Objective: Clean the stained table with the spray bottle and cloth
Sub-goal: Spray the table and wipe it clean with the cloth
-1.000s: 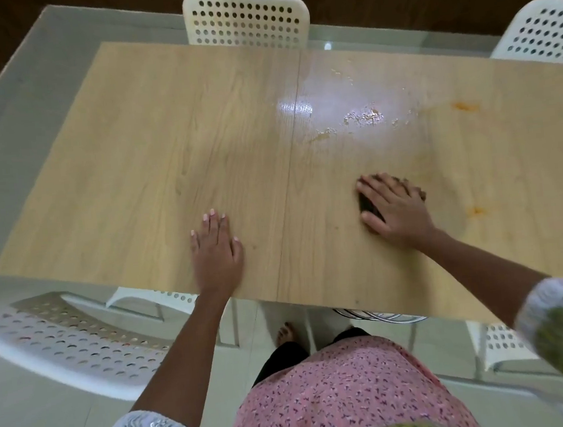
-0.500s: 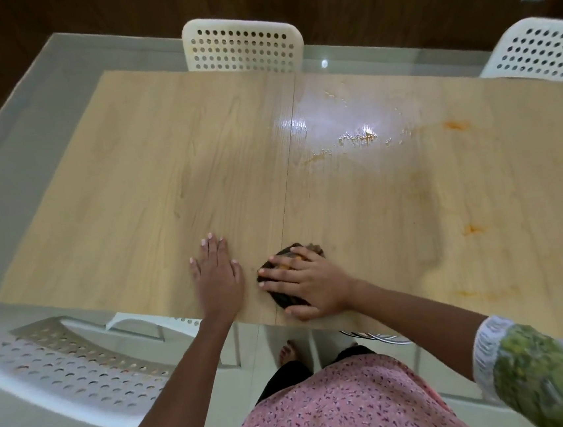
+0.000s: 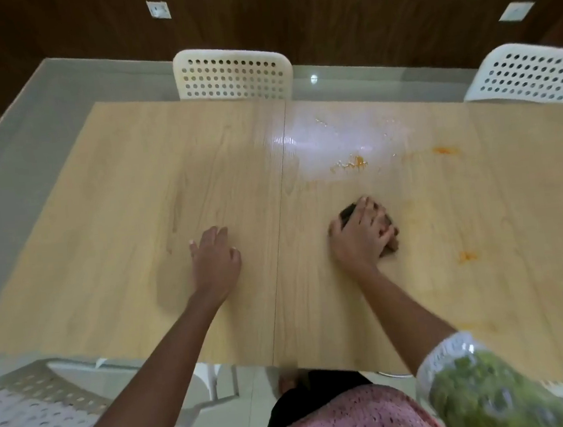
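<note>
Standing at the near edge of the wooden table (image 3: 140, 261), pink dress (image 3: 344, 420) and green sleeve (image 3: 490, 396) showing lowest in view. Lying just left of the near edge: a white perforated chair (image 3: 34, 409). Resting flat on the wood left of the centre seam: the left hand (image 3: 214, 259), fingers released and spread, gripping nothing. Pressing down right of the seam: the right hand (image 3: 361, 231), fingers laid over the dark cloth (image 3: 349, 214) and bending round its far edge, the cloth lying on the tabletop beneath the palm. Showing right of that hand and farther out: orange stains (image 3: 468, 255), another smear (image 3: 354, 163) inside a glossy wet patch (image 3: 331, 139). Standing beyond the far edge: two more white chairs (image 3: 232, 75).
</note>
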